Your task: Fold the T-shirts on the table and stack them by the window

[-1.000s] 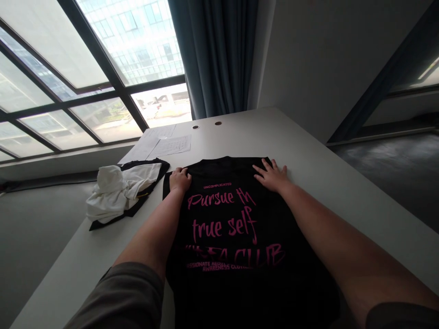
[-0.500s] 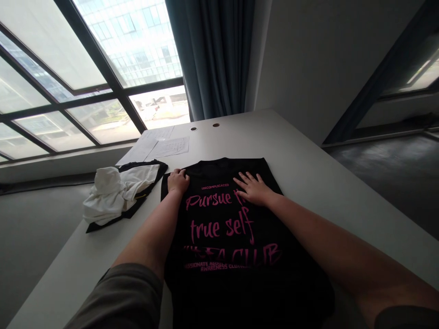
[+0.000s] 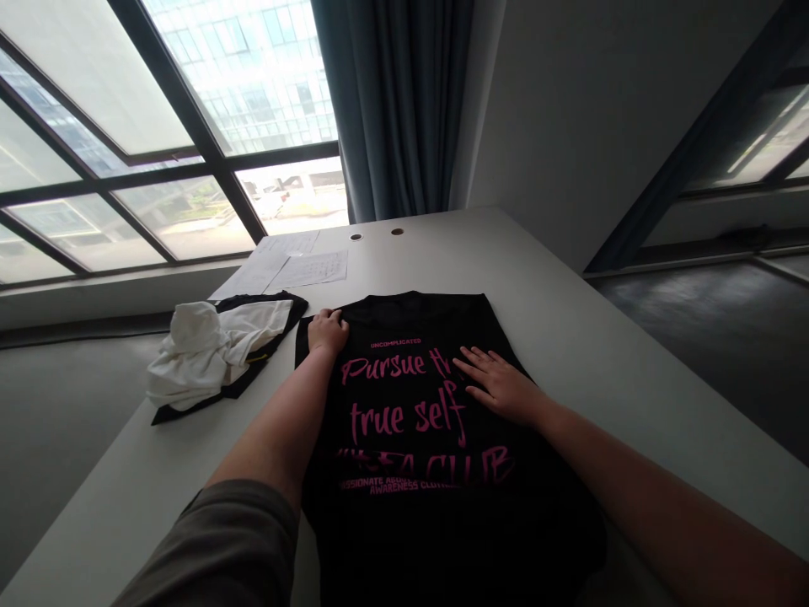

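Note:
A black T-shirt (image 3: 410,472) with pink lettering lies flat on the white table (image 3: 569,337), folded to a narrow panel. My left hand (image 3: 327,332) rests at the shirt's far left corner with its fingers curled onto the cloth. My right hand (image 3: 498,386) lies flat on the shirt's right side, fingers stretched out and together, next to the words "true self".
A crumpled white garment (image 3: 208,350) lies on a black one (image 3: 278,314) near the table's left edge. Paper sheets (image 3: 297,263) sit at the far end by two cable holes (image 3: 377,233). A window, a dark curtain and a wall stand beyond.
My right hand has slid from the shirt's far right corner across the cloth and back towards me along its right side. My left hand has stayed at the far left corner.

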